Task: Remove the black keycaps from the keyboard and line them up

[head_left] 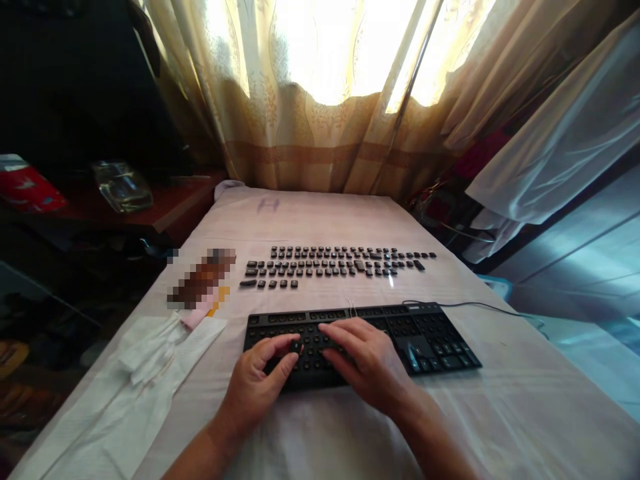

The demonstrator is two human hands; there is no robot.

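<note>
A black keyboard lies in front of me, most of its keys stripped down to bare switches, with a few keycaps left at its lower right. Between the thumb and fingertips of my left hand is a small black keycap, held over the left half of the keyboard. My right hand hovers over the keyboard's middle, thumb and forefinger apart with nothing visible between them. Just behind its knuckles, thin wire loops stick up; what they belong to is hidden. Loose keycaps lie in rows beyond the keyboard.
A white cloth covers the surface. White paper or plastic lies at left, beside a blurred-out item. The keyboard cable runs right. A glass and a red container stand on a side table.
</note>
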